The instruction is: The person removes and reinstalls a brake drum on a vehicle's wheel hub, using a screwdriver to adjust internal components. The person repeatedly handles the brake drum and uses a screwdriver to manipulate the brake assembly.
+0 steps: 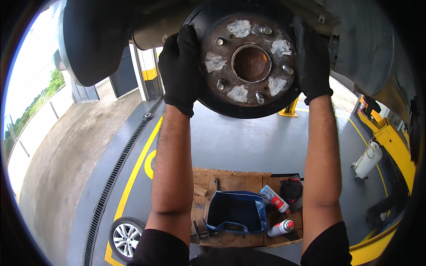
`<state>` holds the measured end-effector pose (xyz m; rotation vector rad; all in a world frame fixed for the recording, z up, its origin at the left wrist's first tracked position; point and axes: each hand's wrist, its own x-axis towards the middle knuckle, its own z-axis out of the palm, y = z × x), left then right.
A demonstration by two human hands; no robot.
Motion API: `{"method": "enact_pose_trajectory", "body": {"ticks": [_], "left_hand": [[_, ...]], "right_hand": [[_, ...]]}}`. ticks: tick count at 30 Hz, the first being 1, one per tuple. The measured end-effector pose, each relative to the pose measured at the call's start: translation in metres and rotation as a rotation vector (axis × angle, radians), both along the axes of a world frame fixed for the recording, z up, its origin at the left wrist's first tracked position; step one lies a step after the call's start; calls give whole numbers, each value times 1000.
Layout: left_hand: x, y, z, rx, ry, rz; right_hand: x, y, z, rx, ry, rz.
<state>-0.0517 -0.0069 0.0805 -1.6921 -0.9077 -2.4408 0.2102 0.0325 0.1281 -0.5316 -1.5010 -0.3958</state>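
Raised in front of me at the top of the view is a rusty wheel hub (pixel 252 91) with several studs, pale smeared patches between them and a round centre bore. A black round plate (pixel 248 112) shows behind its edge. Both my hands wear black gloves. My left hand (pixel 181 68) grips the left side of the hub assembly, its fingers pointing up. On the opposite side my right hand (pixel 312 62) is pressed along the right edge, its fingers partly hidden behind it.
Below my arms, a cardboard-covered surface (pixel 248 240) carries a blue open bag (pixel 235 228), two spray cans (pixel 282 227) (pixel 274 198) and a dark bundle (pixel 291 189). An alloy wheel (pixel 126 237) lies lower left beside a drain grate (pixel 116 170). A yellow lift arm (pixel 392 142) stands right. Dark vehicle bodywork (pixel 95 40) hangs overhead.
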Motion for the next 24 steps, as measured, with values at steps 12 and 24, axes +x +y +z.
{"method": "enact_pose_trajectory", "body": {"ticks": [12, 24], "left_hand": [[-7, 1, 40, 20, 260, 68], [9, 12, -24, 176, -78, -204]], "right_hand": [[-9, 2, -43, -93, 240, 74], [6, 5, 26, 273, -317, -13]]}}
